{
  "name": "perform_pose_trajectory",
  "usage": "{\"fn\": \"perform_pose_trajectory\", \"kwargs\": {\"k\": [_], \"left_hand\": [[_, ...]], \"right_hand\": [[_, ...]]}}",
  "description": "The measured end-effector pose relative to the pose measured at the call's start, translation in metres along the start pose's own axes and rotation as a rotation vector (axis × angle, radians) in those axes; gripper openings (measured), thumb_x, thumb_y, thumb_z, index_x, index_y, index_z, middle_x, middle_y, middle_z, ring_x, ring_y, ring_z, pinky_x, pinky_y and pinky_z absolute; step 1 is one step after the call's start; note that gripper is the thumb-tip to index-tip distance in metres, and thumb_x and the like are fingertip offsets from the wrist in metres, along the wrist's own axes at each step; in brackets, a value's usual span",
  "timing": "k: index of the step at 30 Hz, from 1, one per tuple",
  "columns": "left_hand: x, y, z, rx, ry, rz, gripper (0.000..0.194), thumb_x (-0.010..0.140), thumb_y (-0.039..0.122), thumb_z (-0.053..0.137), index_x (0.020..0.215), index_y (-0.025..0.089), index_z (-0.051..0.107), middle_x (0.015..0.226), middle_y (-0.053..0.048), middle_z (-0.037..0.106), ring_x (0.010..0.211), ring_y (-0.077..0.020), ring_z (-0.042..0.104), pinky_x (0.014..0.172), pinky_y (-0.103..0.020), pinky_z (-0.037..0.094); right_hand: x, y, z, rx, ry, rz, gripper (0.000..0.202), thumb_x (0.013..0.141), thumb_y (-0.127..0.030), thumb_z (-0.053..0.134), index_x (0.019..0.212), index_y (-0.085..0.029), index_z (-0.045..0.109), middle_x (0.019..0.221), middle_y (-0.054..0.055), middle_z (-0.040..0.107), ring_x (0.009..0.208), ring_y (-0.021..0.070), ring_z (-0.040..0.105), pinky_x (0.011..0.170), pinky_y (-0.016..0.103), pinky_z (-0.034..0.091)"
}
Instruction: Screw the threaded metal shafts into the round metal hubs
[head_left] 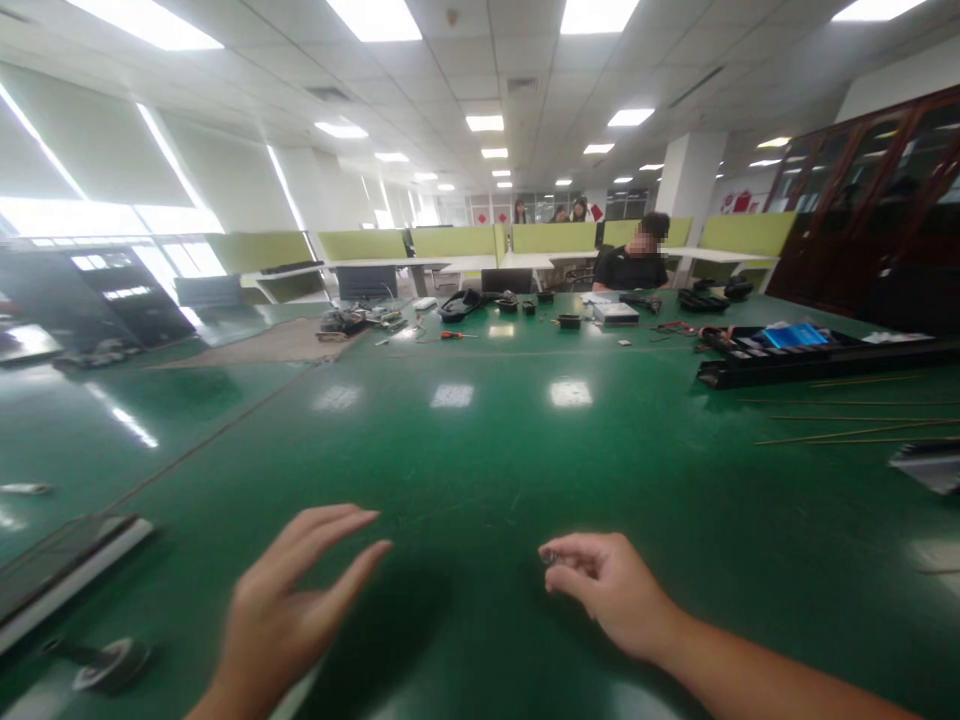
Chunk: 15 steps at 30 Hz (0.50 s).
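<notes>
My left hand is held over the green table, its thumb and fingers spread apart with nothing between them. To the right, my right hand pinches a small, shiny metallic piece between thumb and fingertips; its exact shape is too small to tell. The two hands are apart, with bare green surface between them. Near the lower left corner, left of my left hand, lies a round dark part with a stem.
A flat grey panel lies at the left edge. Black trays and thin rods are on the right. An orange screwdriver and electronics sit farther back. A person sits beyond the table.
</notes>
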<state>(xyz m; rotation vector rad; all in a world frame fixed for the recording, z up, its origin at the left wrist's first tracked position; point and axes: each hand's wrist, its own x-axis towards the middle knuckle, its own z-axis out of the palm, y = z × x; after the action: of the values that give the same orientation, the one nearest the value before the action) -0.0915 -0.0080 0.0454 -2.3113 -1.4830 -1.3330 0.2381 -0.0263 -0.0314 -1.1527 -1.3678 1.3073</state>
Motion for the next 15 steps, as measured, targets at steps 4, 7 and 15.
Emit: {"fn": "perform_pose_trajectory", "kwargs": {"k": [4, 7, 15], "left_hand": [[0.011, 0.056, 0.061, -0.329, -0.453, 0.139, 0.038, 0.086, 0.040, 0.074, 0.122, 0.030, 0.070, 0.119, -0.007, 0.069, 0.108, -0.0233, 0.067, 0.096, -0.034, 0.057], [0.011, 0.092, 0.091, -0.595, -0.619, 0.081, 0.024, 0.086, 0.034, 0.076, 0.110, 0.030, 0.076, 0.112, -0.007, 0.071, 0.104, -0.0214, 0.067, 0.092, -0.032, 0.056], [-0.006, 0.103, 0.109, -0.866, -0.612, -0.292, 0.015, 0.082, 0.031, 0.078, 0.096, 0.026, 0.081, 0.099, -0.005, 0.073, 0.089, -0.0194, 0.067, 0.077, -0.027, 0.052]], "right_hand": [[-0.003, -0.002, -0.001, -0.065, -0.048, -0.002, 0.026, 0.076, -0.036, 0.081, 0.091, -0.015, 0.081, 0.064, 0.002, 0.070, 0.051, 0.0110, 0.052, 0.051, 0.023, 0.042], [-0.005, 0.001, -0.001, -0.028, -0.079, 0.010, 0.036, 0.075, -0.047, 0.082, 0.088, -0.013, 0.079, 0.054, -0.002, 0.060, 0.042, 0.0088, 0.044, 0.042, 0.021, 0.034], [-0.006, 0.001, 0.002, 0.025, -0.011, -0.028, 0.045, 0.072, -0.056, 0.083, 0.079, -0.012, 0.074, 0.055, 0.000, 0.061, 0.042, 0.0089, 0.047, 0.040, 0.020, 0.035]]}}
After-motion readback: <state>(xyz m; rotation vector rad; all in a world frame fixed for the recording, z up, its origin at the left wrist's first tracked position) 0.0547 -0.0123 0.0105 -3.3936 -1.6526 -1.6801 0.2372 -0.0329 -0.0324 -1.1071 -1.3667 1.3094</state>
